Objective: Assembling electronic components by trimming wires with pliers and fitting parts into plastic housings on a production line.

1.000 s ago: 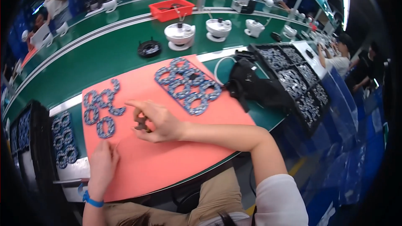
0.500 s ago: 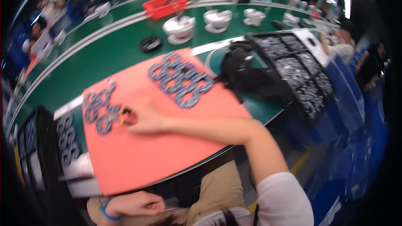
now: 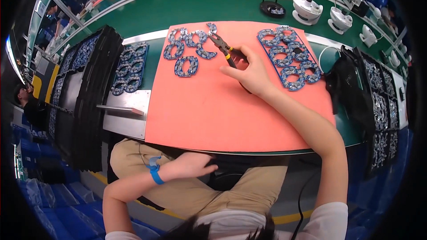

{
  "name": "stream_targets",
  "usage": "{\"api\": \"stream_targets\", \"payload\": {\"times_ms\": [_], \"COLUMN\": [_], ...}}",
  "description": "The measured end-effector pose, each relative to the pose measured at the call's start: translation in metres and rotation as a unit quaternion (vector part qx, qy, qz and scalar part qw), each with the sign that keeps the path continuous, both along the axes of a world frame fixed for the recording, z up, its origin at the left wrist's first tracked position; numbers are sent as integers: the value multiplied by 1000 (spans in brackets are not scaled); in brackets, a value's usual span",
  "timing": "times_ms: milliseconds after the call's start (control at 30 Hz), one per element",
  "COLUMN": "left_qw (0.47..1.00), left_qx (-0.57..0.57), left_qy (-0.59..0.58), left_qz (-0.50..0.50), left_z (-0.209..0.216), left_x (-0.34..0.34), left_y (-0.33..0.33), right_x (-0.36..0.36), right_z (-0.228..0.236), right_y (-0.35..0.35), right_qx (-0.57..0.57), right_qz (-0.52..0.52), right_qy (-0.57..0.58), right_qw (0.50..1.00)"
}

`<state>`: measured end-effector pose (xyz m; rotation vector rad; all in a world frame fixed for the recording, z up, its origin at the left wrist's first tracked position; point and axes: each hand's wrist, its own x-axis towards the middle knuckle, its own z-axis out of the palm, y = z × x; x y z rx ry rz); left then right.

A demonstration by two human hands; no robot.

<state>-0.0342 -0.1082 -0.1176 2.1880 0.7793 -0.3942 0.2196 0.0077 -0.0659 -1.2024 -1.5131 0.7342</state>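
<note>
Pliers (image 3: 223, 48) with yellow-banded grips sit clamped in your right hand (image 3: 250, 72), nose touching the loose ring-shaped boards (image 3: 189, 50) on the pink mat (image 3: 213, 106). Your left hand (image 3: 191, 164) rests loosely curled and empty on your lap.

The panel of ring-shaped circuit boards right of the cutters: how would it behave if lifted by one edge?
The panel of ring boards lies flat on the salmon mat, so probably thin, stiff and light. Its rings seem joined only by narrow tabs, so it may flex or snap there. The right hand holds cutters beside loose pieces.

Bright, even overhead light — sharp centre, fisheye-bent dark rim.
</note>
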Motion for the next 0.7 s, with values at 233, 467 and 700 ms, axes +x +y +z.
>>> {"api": "stream_targets", "payload": {"times_ms": [233,467,700], "left_qw": [964,928,897], "left_qx": [-174,257,319], "left_qy": [-186,-257,-292], "left_qz": [-71,-85,-97], "left_z": [86,73,55], "left_x": [39,47,53], "left_y": [9,64,76], "right_x": [2,-13,-7], "right_z": [-5,-12,-15], "right_y": [-13,-15,-11], "right_qx": [57,112,150], "right_qz": [8,46,33], "right_qy": [-128,-290,-292], "right_qw": [990,949,944]}}
